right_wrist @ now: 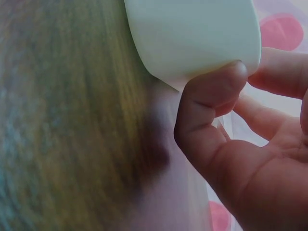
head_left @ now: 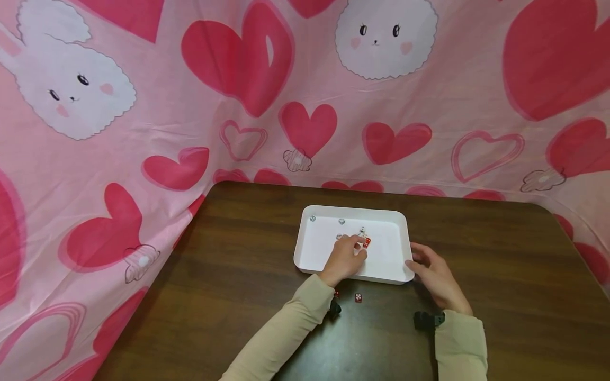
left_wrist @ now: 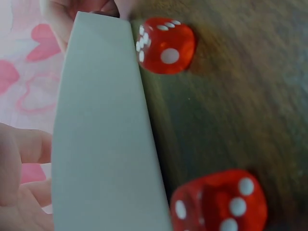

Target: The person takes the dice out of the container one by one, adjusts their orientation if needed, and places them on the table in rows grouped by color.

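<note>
A white tray (head_left: 391, 254) lies on the brown table (head_left: 238, 275) with several small dice in it. My left hand (head_left: 361, 250) reaches over the near rim, its curled fingertips against a red die (head_left: 367, 242) beside a white die (head_left: 362, 231); whether it pinches the red die is unclear. My right hand (head_left: 412, 264) holds the tray's near right corner: in the right wrist view its thumb (right_wrist: 211, 96) presses the tray wall (right_wrist: 192, 33). Two red dice (head_left: 358, 298) lie on the table outside the tray; the left wrist view shows one die (left_wrist: 166, 45), the other die (left_wrist: 219, 202) and the tray wall (left_wrist: 101, 134).
Pale dice (head_left: 312, 217) sit near the tray's far left corner. A pink cloth with hearts and rabbits (head_left: 305, 106) hangs behind the table and down its left side. Bare wood stretches left and right of the tray.
</note>
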{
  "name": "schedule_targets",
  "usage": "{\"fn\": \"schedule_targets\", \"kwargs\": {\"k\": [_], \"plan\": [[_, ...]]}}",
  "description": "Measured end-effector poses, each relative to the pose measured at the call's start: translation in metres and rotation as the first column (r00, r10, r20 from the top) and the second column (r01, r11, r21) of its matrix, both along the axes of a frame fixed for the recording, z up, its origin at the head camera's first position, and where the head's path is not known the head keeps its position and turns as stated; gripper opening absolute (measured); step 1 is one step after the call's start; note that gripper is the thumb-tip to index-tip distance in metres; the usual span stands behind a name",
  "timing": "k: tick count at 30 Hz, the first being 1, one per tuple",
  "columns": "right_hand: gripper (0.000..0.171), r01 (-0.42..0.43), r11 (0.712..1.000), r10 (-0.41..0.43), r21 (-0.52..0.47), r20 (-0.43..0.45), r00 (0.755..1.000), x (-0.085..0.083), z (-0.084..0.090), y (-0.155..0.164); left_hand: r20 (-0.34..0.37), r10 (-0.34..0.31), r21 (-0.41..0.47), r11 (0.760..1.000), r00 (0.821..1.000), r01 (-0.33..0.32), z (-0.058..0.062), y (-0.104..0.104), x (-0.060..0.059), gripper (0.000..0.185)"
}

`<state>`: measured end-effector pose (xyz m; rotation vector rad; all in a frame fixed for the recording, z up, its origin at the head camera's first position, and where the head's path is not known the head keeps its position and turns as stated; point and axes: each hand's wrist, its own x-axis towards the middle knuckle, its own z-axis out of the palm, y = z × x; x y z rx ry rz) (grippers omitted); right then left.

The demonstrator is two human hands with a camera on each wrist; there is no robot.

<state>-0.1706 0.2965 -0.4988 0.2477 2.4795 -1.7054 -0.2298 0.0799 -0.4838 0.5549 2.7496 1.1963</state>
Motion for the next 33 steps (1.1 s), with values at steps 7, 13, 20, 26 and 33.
{"fn": "schedule_targets", "kwargs": {"k": [7, 13, 20, 26, 33], "plan": [[0.057, 0.006, 1.000, -0.006, -0.007, -0.007, 1.000, -0.0007, 0.0007, -0.0013, -0.049, -0.004, -0.071, 0.997, 0.999, 0.000, -0.0004, 0.0026, 0.0018, 0.030], [0.057, 0.013, 1.000, -0.013, -0.012, -0.010, 1.000, -0.0008, -0.0003, -0.0022, -0.043, -0.018, -0.165, 0.986, 0.999, 0.011, -0.0026, 0.0034, 0.0030, 0.036], [0.056, 0.022, 0.999, -0.023, -0.031, -0.011, 1.000, -0.0013, 0.0007, -0.0033, -0.026, -0.020, -0.201, 0.979, 0.999, 0.014, -0.0057, 0.0046, 0.0027, 0.039], [0.057, 0.028, 0.999, -0.028, -0.031, 0.008, 1.000, -0.0012, 0.0025, -0.0031, -0.048, -0.004, -0.193, 0.981, 0.999, -0.006, -0.0066, 0.0063, 0.0021, 0.030], [0.057, 0.026, 0.999, -0.025, -0.019, 0.027, 0.999, -0.0012, 0.0039, -0.0018, 0.010, 0.018, -0.175, 0.984, 1.000, -0.016, -0.0063, 0.0080, 0.0014, 0.024]]}}
